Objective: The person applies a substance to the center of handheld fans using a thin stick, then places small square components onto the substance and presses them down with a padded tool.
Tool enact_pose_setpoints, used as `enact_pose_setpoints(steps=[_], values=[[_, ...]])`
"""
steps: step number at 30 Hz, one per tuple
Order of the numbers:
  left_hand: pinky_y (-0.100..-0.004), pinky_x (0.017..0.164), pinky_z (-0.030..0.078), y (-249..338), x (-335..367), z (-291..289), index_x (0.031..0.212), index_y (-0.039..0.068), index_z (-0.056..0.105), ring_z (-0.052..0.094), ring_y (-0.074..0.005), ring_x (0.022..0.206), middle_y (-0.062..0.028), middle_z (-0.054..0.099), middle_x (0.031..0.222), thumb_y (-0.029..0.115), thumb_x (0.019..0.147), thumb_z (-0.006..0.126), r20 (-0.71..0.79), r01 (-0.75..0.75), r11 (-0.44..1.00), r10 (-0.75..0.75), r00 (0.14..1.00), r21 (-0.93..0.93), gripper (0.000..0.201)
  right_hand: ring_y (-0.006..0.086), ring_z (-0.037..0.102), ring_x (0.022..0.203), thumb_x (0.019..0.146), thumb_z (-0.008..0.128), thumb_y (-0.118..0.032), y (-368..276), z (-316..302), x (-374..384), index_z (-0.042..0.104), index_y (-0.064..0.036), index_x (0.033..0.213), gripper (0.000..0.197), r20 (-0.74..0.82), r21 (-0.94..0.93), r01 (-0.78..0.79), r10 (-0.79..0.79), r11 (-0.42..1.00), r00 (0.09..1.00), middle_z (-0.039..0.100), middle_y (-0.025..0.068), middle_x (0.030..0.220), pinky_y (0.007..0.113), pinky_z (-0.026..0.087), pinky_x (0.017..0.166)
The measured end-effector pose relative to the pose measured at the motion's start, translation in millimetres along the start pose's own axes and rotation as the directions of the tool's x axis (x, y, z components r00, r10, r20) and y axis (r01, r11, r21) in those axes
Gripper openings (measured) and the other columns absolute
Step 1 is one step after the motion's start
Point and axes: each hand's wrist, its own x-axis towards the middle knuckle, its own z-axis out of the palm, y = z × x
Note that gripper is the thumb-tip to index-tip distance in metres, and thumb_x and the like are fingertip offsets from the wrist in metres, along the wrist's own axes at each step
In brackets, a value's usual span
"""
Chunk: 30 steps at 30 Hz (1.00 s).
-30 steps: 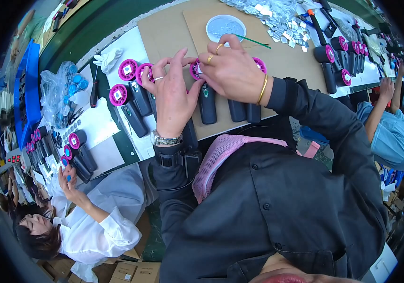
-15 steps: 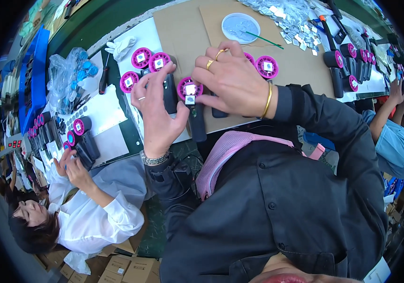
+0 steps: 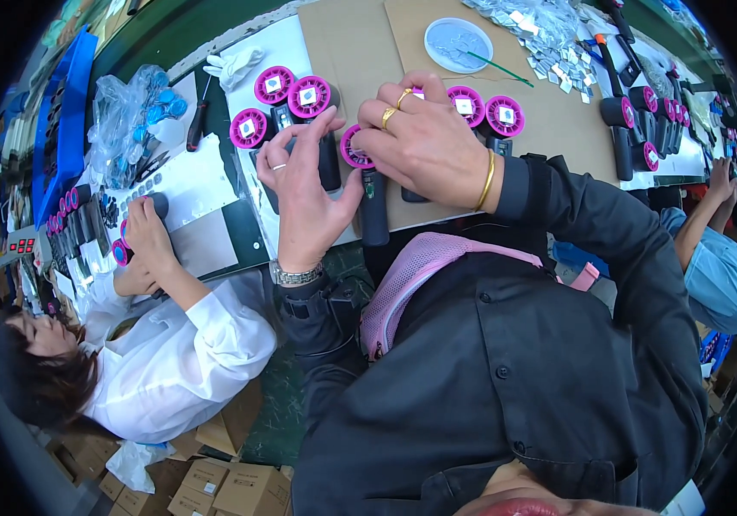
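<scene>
Bunching the fingers of the right hand closely over the magenta, spoked, round end of a dark grey handheld device, near the centre of the frame. Cannot tell the state of any pinch there, with most of the fingertips hidden by the hand itself. Just beside, on the left, holding the left hand with thumb and forefinger spread apart; cannot tell about contact between thumb and device. Wearing a silver metal wristwatch at the left wrist and a thin gold bangle at the right. Lying with the handle toward the lower edge of the frame and the round end toward the upper edge. Grouped near the left hand, with white square patches on magenta faces, three similar devices; just above and right of the right hand, two more magenta-faced devices. Set at upper centre on brown cardboard sheets, a shallow white round dish with a thin green stick across the rim. Scattered at upper right, small silvery square tiles. Seated at lower left, a co-worker in a white shirt.
</scene>
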Motion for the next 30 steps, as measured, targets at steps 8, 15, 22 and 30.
enact_pose_setpoints(steps=[8, 15, 22, 30], values=[[-0.0540, 0.128, 0.018, -4, 0, 3, 0.157, 0.012, 0.058, 0.052, -0.0287, 0.141, -0.0011, 0.077, 0.136, 0.013, 0.082, 0.088, -0.008, -0.001, 1.000, 0.001, 1.000, 0.018, 0.081, 0.0244, 0.063, 0.111, 0.088, 0.082, -0.018, 10, 14, 1, 0.083, -0.0119, 0.104, 0.018, 0.048, 0.027, -0.079, 0.078, 0.997, 0.996, 0.067, 0.0032, 0.105, 0.049, 0.039, 0.108], [-0.0552, 0.127, 0.017, -7, -3, 3, 0.159, 0.012, 0.057, 0.052, -0.0275, 0.140, 0.0001, 0.078, 0.134, 0.018, 0.085, 0.092, 0.017, -0.009, 1.000, 0.008, 1.000, 0.029, 0.083, 0.0253, 0.065, 0.107, 0.092, 0.083, -0.021, 11, 25, -5, 0.084, -0.0127, 0.106, 0.016, 0.036, 0.160, -0.222, 0.219, 0.962, 0.975, 0.069, 0.0048, 0.104, 0.048, 0.039, 0.102], [-0.0558, 0.127, 0.017, -9, -3, 5, 0.160, 0.012, 0.057, 0.052, -0.0278, 0.140, 0.0011, 0.078, 0.135, 0.020, 0.086, 0.091, 0.034, 0.013, 0.999, -0.014, 0.999, 0.039, 0.082, 0.0261, 0.065, 0.106, 0.093, 0.082, -0.020, 2, 26, -9, 0.084, -0.0108, 0.108, 0.018, 0.043, 0.164, -0.204, 0.200, 0.965, 0.979, 0.069, 0.0049, 0.105, 0.049, 0.039, 0.103], [-0.0563, 0.128, 0.017, -9, -6, 6, 0.159, 0.011, 0.057, 0.053, -0.0288, 0.139, -0.0006, 0.077, 0.137, 0.021, 0.087, 0.091, 0.034, -0.008, 0.999, 0.006, 0.999, 0.042, 0.080, 0.0257, 0.064, 0.107, 0.095, 0.079, -0.018, -8, 14, -19, 0.083, -0.0080, 0.113, 0.021, 0.026, 0.135, -0.161, 0.159, 0.978, 0.987, 0.069, 0.0045, 0.105, 0.049, 0.041, 0.104]])
